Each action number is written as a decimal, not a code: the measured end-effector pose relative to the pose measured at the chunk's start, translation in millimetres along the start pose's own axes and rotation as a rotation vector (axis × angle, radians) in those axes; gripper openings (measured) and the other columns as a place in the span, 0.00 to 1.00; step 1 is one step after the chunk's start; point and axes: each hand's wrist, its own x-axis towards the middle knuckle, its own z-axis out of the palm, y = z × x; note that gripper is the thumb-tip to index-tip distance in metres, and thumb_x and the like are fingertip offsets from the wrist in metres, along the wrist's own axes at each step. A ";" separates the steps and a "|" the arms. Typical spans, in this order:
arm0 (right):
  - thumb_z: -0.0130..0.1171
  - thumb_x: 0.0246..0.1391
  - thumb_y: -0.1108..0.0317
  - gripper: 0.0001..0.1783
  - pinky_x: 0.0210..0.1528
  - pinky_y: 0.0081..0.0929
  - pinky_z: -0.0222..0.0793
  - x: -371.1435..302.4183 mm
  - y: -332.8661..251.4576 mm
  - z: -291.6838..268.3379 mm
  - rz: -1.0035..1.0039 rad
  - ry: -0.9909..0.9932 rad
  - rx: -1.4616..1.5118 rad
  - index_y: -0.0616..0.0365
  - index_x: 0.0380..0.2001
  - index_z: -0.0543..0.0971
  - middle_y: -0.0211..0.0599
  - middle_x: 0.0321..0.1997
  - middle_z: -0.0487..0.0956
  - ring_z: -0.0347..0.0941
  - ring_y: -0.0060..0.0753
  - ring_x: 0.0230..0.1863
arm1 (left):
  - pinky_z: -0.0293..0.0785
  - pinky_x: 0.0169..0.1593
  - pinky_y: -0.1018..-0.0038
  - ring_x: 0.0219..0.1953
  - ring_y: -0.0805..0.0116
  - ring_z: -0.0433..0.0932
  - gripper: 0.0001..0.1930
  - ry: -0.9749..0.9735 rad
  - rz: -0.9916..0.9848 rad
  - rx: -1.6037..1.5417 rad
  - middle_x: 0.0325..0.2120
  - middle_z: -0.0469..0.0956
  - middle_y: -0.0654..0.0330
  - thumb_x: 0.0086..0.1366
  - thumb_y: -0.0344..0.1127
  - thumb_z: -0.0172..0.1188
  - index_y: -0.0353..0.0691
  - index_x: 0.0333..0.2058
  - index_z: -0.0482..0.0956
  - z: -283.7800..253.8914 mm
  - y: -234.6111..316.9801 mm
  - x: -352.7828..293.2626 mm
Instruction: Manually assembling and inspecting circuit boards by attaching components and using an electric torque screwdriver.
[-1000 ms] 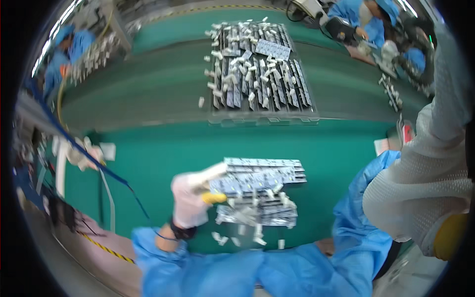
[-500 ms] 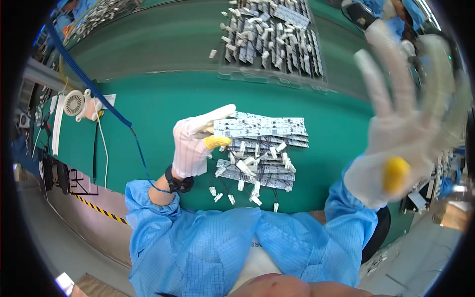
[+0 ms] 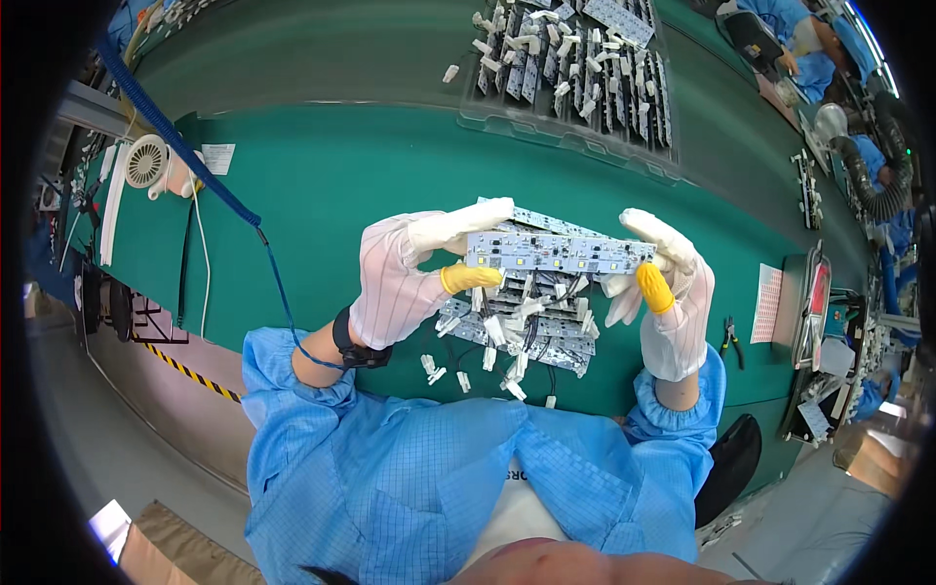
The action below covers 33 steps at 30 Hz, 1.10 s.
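A long white circuit board [image 3: 559,253] with small yellowish LEDs is held level between both gloved hands. My left hand [image 3: 414,263] pinches its left end, with a yellow cot on the thumb. The right end sits between the thumb and fingers of my right hand [image 3: 673,278], whose thumb also wears a yellow cot. Beneath and behind lies a stack of similar boards [image 3: 565,336], with dark wires and white connectors [image 3: 517,369] spilling toward me. The held board partly hides the stack.
A clear plastic tray [image 3: 565,136] packed with upright boards stands at the back. To the left are a small fan [image 3: 148,164] and a blue coiled cord [image 3: 175,146] running to my left wrist. Pliers [image 3: 731,341] and a pink printed sheet [image 3: 767,304] lie right.
My right hand has come down from the raised, spread position at the upper right and taken the board's right end. The left hand and board have shifted slightly right in view.
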 end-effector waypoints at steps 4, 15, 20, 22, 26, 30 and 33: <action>0.60 0.52 0.56 0.31 0.18 0.11 0.65 -2.1 4.9 1.8 -0.071 0.052 0.078 0.69 0.52 0.69 0.40 0.27 0.79 0.74 0.22 0.19 | 0.73 0.33 0.78 0.26 0.72 0.78 0.26 -0.068 0.002 0.080 0.28 0.82 0.62 0.42 0.44 0.72 0.43 0.42 0.82 -6.5 9.7 5.2; 0.60 0.52 0.59 0.27 0.17 0.12 0.64 -6.1 6.2 -5.6 -0.059 0.010 0.034 0.69 0.49 0.71 0.43 0.28 0.78 0.73 0.22 0.17 | 0.77 0.39 0.76 0.35 0.70 0.80 0.30 -0.166 -0.056 0.036 0.35 0.80 0.55 0.46 0.48 0.71 0.30 0.41 0.79 -13.8 2.7 -1.4; 0.60 0.52 0.58 0.27 0.16 0.11 0.64 -6.3 1.6 -3.4 -0.104 0.046 0.046 0.69 0.48 0.71 0.45 0.28 0.78 0.72 0.22 0.16 | 0.75 0.36 0.78 0.29 0.71 0.80 0.24 0.044 0.035 -0.006 0.29 0.82 0.61 0.44 0.47 0.71 0.39 0.37 0.83 -2.3 -5.7 -4.7; 0.60 0.52 0.57 0.27 0.16 0.11 0.64 -5.7 4.7 -6.4 -0.099 0.026 0.035 0.69 0.48 0.71 0.45 0.28 0.78 0.72 0.22 0.16 | 0.75 0.36 0.78 0.29 0.71 0.80 0.23 0.036 0.068 0.039 0.30 0.81 0.61 0.44 0.46 0.71 0.39 0.37 0.83 -1.9 -7.2 -4.2; 0.61 0.51 0.56 0.28 0.16 0.11 0.65 -6.0 9.2 -9.6 -0.097 -0.018 0.061 0.70 0.48 0.71 0.46 0.27 0.78 0.72 0.22 0.15 | 0.75 0.35 0.79 0.29 0.72 0.80 0.24 -0.006 0.047 0.027 0.29 0.82 0.62 0.42 0.44 0.72 0.39 0.39 0.82 -2.9 -4.9 -1.5; 0.61 0.52 0.56 0.29 0.15 0.11 0.64 -6.8 8.7 -6.8 -0.081 0.017 0.058 0.70 0.48 0.71 0.46 0.27 0.78 0.72 0.22 0.15 | 0.74 0.35 0.78 0.29 0.72 0.80 0.25 -0.071 -0.025 -0.044 0.28 0.82 0.62 0.41 0.45 0.73 0.38 0.39 0.82 -4.7 8.2 4.7; 0.61 0.51 0.56 0.28 0.15 0.11 0.64 -7.3 9.4 -7.9 -0.092 -0.002 0.063 0.70 0.47 0.72 0.45 0.28 0.78 0.72 0.22 0.15 | 0.75 0.35 0.78 0.30 0.71 0.80 0.25 -0.050 0.033 -0.011 0.29 0.82 0.61 0.43 0.46 0.72 0.37 0.39 0.82 -5.5 0.2 -0.4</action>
